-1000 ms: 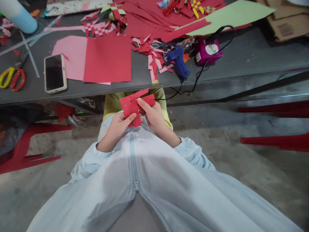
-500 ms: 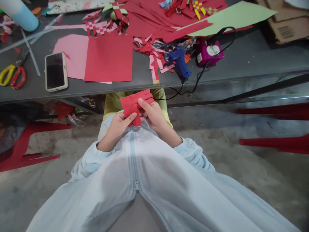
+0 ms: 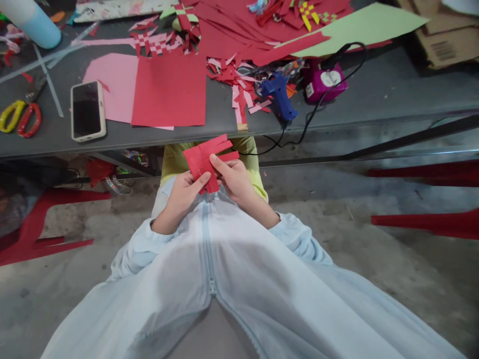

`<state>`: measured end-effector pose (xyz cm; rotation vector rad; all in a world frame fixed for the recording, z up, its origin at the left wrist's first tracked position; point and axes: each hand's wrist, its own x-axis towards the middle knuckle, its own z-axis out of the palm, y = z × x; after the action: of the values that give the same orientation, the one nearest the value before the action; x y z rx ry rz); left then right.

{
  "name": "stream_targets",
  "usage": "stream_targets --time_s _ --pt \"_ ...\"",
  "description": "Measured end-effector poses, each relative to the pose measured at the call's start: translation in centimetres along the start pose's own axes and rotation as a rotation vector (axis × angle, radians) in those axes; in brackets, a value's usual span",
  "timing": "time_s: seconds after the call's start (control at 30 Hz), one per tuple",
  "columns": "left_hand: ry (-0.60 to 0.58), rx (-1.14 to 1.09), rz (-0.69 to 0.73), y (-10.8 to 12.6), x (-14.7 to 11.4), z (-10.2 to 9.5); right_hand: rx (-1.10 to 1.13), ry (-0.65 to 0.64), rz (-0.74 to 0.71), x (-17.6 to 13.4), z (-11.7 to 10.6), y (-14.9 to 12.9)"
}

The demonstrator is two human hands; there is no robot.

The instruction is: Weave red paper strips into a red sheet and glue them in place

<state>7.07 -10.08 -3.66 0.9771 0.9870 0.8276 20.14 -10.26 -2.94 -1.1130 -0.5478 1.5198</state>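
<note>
One red woven paper piece [image 3: 198,154]: flat, plaited at the body, with straight-cut loose strips splaying toward two o'clock and short stubs at six. I find it close to the middle of my head view, held above the pale blue jacket [image 3: 239,239], smooth cloth with a zip.

Left hand [image 3: 182,192], at its seven-to-eight o'clock: closed, thumb flat on the lower weave, fingers mostly hidden behind. Right hand [image 3: 235,182], at four: closed in a pinch, thumb tip on the face near the strip roots; I cannot tell how its far fingers sit.

On the dark, smooth table [image 3: 366,99], clocked from that piece: at eleven, a square matte red sheet [image 3: 170,89], overlapping a pink sheet [image 3: 109,85]; at ten, a phone [image 3: 88,109], rounded corners, pale case; farther out, between nine and ten, scissors [image 3: 36,108], yellow and red handle loops; at one, tangled paper strips [image 3: 240,94], pink and red; between one and two, a blue glue gun [image 3: 279,94], corded.
</note>
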Motion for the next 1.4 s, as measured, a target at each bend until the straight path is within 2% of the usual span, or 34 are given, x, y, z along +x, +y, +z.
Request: stream_targets --time_s 0.43,0.73,0.9,1.2,1.4 --pt "0.016 0.000 -0.011 0.48 -0.32 0.03 0.006 -0.001 -0.041 0.11 0.07 -0.16" --pt "-0.006 -0.033 -0.029 -0.21 0.01 -0.60 0.005 -0.017 0.006 -0.01 0.20 -0.51" --pt "0.020 -0.063 -0.006 -0.05 0.22 -0.39 0.000 -0.017 0.026 0.04 0.31 -0.39" --pt "-0.066 -0.047 -0.105 0.20 -0.36 -0.66 0.083 0.019 0.011 0.29 -0.16 -0.33" --pt "-0.003 -0.040 -0.084 0.23 -0.26 -0.51 0.045 -0.007 0.028 0.07 0.09 -0.24"
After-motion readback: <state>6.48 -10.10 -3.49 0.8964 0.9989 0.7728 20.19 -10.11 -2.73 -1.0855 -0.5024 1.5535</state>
